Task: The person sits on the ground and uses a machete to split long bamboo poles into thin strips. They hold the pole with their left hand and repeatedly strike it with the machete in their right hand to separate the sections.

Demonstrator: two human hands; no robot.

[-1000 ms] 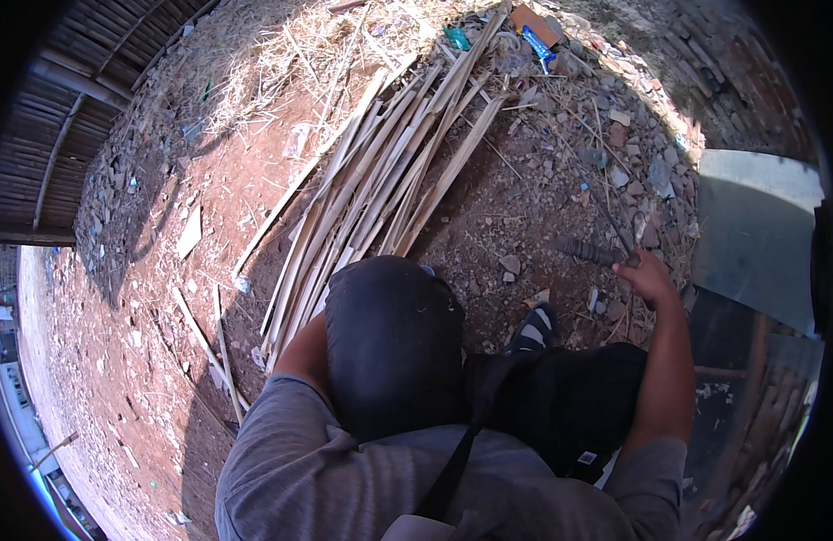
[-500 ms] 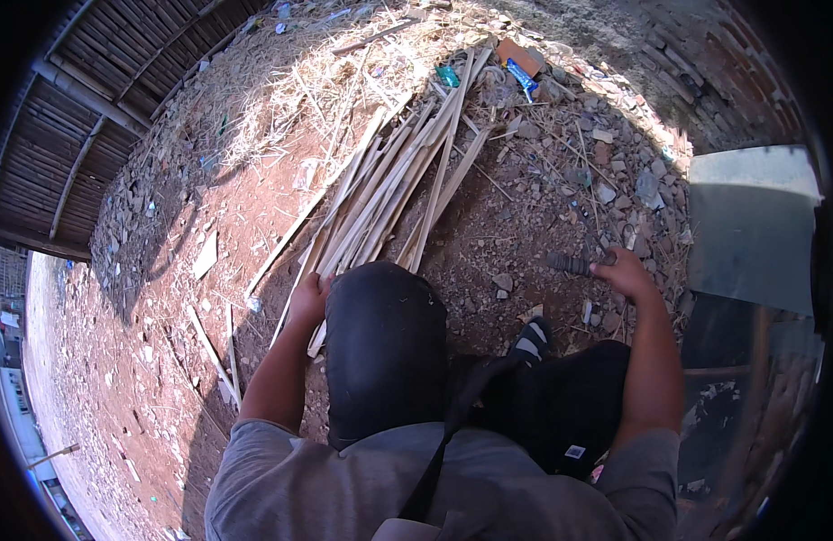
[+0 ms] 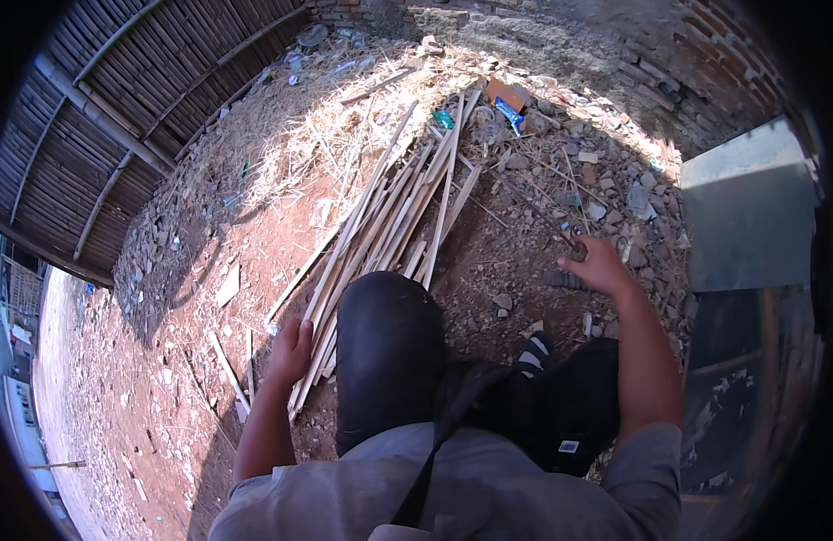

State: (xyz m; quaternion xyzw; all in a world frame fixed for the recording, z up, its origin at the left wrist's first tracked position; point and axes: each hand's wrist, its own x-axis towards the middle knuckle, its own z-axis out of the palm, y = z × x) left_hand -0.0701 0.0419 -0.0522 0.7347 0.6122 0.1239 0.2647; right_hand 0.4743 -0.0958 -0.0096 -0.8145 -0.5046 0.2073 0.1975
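A bundle of long, pale wooden strips (image 3: 394, 212) lies slantwise on the ground in front of my black-clad knee. My left hand (image 3: 292, 352) is closed at the near left side of this bundle, its fingers around the near part of a long wooden strip (image 3: 371, 189). Out to the right, my right hand (image 3: 601, 268) grips the handle of a long, thin, dark blade-like tool (image 3: 535, 200), which points away to the upper left. Its exact kind is hard to make out. Just below that hand lies a grey ribbed thing (image 3: 561, 280), partly hidden by the fingers.
My foot in a striped sandal (image 3: 534, 353) rests on the soil. Rubble (image 3: 624, 194) and litter lie to the right, beside a pale sheet panel (image 3: 750, 212). Straw (image 3: 308, 122) covers the far ground. A slatted wall (image 3: 92, 117) stands left, a brick wall (image 3: 606, 68) behind.
My left hand has moved back and slightly left, and a long strip now stretches from it along the bundle's left side. My right hand has shifted slightly left and up, the dark tool now showing more.
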